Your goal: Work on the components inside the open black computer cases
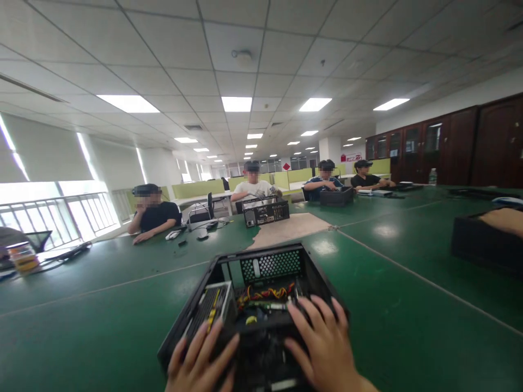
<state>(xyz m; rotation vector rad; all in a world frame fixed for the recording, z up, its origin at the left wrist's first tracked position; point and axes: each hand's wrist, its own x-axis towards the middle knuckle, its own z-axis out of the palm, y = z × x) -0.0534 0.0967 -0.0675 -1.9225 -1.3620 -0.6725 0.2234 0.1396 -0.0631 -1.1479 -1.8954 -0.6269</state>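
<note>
The bottom edge cuts off both wrists and the case's [261,305] near end; hands hide its near interior.

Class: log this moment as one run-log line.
left hand: flat on open computer case | right hand: resting on case interior, fingers spread | holding: nothing | surface: green table

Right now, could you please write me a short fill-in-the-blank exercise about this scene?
1. Both hands, the left hand and the right hand, rest on an open black computer ____.
2. The table has a ____ top.
3. Red and ____ wires show inside the case.
4. The ceiling lights are switched ____.

Missing words: case; green; yellow; on
</note>
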